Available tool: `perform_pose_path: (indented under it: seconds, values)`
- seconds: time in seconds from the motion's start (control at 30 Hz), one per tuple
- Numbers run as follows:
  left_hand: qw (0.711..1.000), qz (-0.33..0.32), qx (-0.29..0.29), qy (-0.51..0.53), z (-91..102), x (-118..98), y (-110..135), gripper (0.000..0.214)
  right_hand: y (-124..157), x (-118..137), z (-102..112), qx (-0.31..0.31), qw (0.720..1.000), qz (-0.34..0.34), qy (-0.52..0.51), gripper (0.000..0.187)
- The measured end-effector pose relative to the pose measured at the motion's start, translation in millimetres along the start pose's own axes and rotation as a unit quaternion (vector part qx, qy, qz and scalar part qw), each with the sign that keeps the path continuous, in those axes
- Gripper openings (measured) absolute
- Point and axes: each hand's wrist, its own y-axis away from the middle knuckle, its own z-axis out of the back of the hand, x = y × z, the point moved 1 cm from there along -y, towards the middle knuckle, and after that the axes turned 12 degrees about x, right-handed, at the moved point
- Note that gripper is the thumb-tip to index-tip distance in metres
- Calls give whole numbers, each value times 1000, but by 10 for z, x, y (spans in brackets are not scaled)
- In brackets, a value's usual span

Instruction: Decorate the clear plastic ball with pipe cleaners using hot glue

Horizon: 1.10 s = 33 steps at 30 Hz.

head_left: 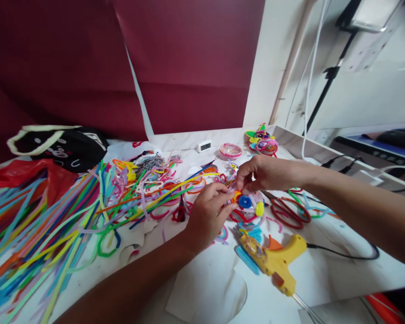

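A round craft made of coiled pipe cleaners [245, 201] lies between my hands, with a blue coil, a yellow piece and orange-red parts on it. From the left, my left hand [209, 213] grips its edge between thumb and fingers. My right hand [261, 173] is closed in a pinch at its top; its fingertips hide whatever small part is between them. Red-handled scissors [290, 212] lie just right of the craft. A yellow glue gun [278, 261] rests in front of it, its nozzle towards the craft.
Loose pipe cleaners [87, 220] cover the left of the table. Behind stand a black bag [65, 150], a small digital clock [204, 146], a clear bowl [230, 151] and a colourful pipe-cleaner figure [263, 140]. The glue gun's black cord [344, 257] runs right.
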Motion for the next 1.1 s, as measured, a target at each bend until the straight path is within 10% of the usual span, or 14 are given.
perform_pose_path:
  seconds: [0.53, 1.1]
  values:
    - [991, -111, 55, -45, 189, 161, -158, 7, -86, 11, 56, 21, 998, 19, -50, 17]
    - [988, -91, 111, -53, 193, 191, -170, 24, -127, 21, 63, 19, 998, 0, -52, 18]
